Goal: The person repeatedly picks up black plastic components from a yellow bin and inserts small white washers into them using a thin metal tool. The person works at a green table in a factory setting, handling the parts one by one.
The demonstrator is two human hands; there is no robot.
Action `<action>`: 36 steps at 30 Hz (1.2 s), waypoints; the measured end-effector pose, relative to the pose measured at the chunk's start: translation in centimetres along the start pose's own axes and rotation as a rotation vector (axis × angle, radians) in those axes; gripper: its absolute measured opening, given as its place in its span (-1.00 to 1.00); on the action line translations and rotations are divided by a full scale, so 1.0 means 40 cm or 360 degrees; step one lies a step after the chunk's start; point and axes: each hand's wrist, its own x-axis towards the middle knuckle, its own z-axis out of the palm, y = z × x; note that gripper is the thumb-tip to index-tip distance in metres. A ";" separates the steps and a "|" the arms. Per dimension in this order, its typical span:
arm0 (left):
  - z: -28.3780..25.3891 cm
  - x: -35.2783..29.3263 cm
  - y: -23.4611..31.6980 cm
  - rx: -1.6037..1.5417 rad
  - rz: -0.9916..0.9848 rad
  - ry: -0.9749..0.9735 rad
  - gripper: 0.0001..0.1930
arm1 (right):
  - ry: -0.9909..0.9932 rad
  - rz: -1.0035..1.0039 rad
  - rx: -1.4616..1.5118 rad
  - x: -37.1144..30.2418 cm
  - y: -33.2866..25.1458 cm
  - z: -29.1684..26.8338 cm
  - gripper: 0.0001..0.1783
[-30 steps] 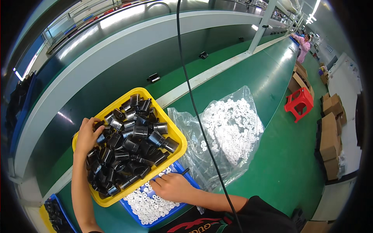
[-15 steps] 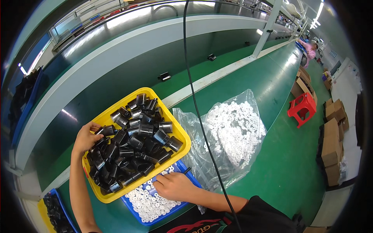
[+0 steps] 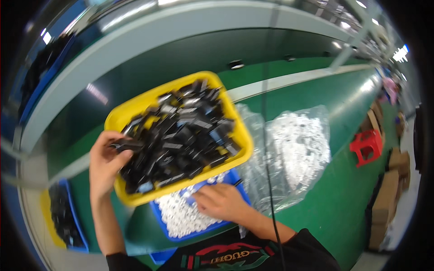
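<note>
A yellow tray (image 3: 113, 118) heaped with black tubular plastic parts (image 3: 183, 135) stands in front of me, tilted. At its left edge my left hand (image 3: 105, 158) is closed, thumb and fingers gripping one black tubular part (image 3: 129, 144). Below it, a blue tray (image 3: 199, 234) of small white rings (image 3: 183, 216) is partly covered by the yellow one. My right hand (image 3: 221, 202) reaches into the blue tray, fingers bent and pressed together at the rings; what they hold is hidden. A thin black rod-like thing (image 3: 237, 183) lies at that tray's right side.
A clear plastic bag (image 3: 300, 149) of white rings lies on the green table at the right. A black cable (image 3: 267, 158) hangs across the view. More trays of black parts (image 3: 63, 214) stand at lower left. Beyond the table are a red stool (image 3: 367, 147) and cardboard boxes (image 3: 384, 205).
The view has swung, so the scene shifts right and blurs. My left hand has taken hold of a black tubular part and raised it slightly. My right hand stays at the white rings.
</note>
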 end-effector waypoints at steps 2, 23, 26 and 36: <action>0.035 -0.070 0.018 -0.0246 0.0007 -0.0099 -0.51 | 0.0024 -0.0015 0.0102 0.007 -0.015 -0.003 -0.80; 0.140 -0.246 -0.142 -0.1159 0.0137 -0.0432 -0.70 | 0.0119 0.0028 0.0670 0.170 -0.109 -0.105 -0.60; 0.134 -0.252 -0.140 -0.1192 0.0063 -0.0443 -0.71 | 0.0034 -0.0005 0.0607 0.179 -0.104 -0.104 -0.55; 0.144 -0.261 -0.148 -0.1262 0.0061 -0.0532 -0.69 | -0.0068 0.0075 0.0613 0.162 -0.097 -0.090 -0.44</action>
